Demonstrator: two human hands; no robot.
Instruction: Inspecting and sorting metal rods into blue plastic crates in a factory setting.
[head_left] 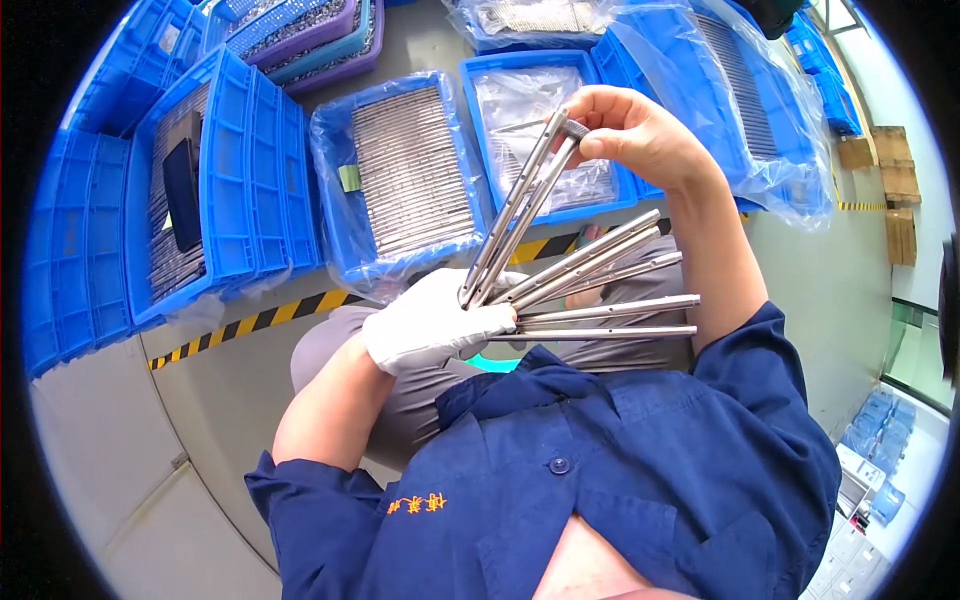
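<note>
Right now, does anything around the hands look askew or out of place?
Nothing looks damaged or spilled. The left hand, gloved, grips a fan of metal rods at one end; the bare right hand pinches the tops of two rods. One blue crate leans tilted against its neighbours.

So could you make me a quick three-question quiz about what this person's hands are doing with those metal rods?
1. True or false: the left hand wears a white glove.
2. Which hand pinches the top ends of two metal rods raised from the fan? A) the left hand B) the right hand C) neither
3. Fill in: the crates on the floor in front of the person are coloured ____.

Key:
1. True. The gloved left hand grips the fanned rods at their lower ends.
2. B. The bare right hand holds the upper ends of the two upright rods.
3. Blue. Several hold rows of similar rods, some lined with clear plastic.
</note>
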